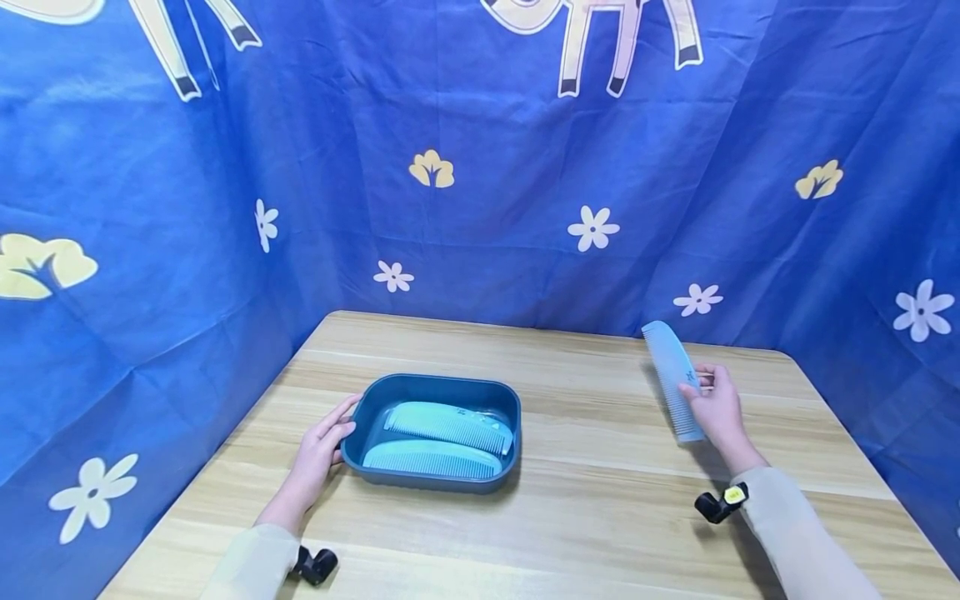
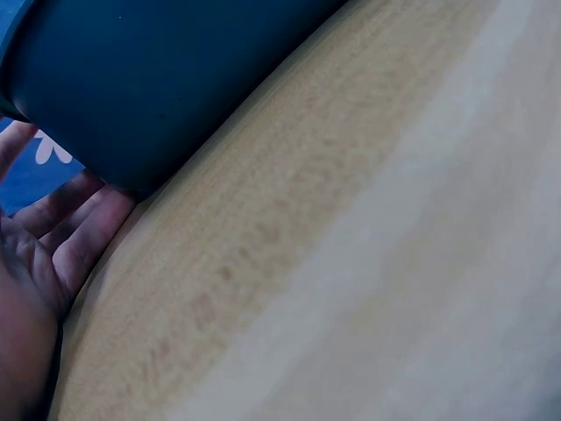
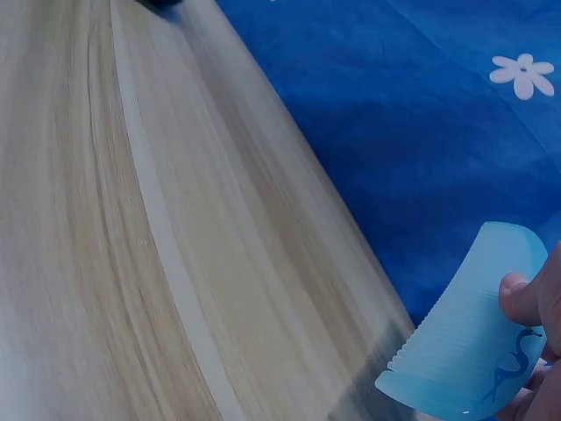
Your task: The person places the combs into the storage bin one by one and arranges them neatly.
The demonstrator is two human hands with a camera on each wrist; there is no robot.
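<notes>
A light blue comb (image 1: 670,375) is held up over the right side of the table by my right hand (image 1: 716,408). The thumb lies on its face, near a small dark blue print, and the fingers are behind it. In the right wrist view the comb (image 3: 473,324) appears at the lower right with its teeth facing left. My left hand (image 1: 318,454) grips the left end of a dark blue plastic basin (image 1: 442,383), some fingers low against its wall. Inside the basin lie light blue combs, one behind (image 1: 442,419) and one in front (image 1: 431,458).
The wood-grain table (image 1: 592,508) spreads under both arms. Blue patterned cloth (image 1: 510,217) hangs along its back and both sides, close to the table edges. Small black devices are strapped at the left wrist (image 1: 315,567) and the right wrist (image 1: 720,504).
</notes>
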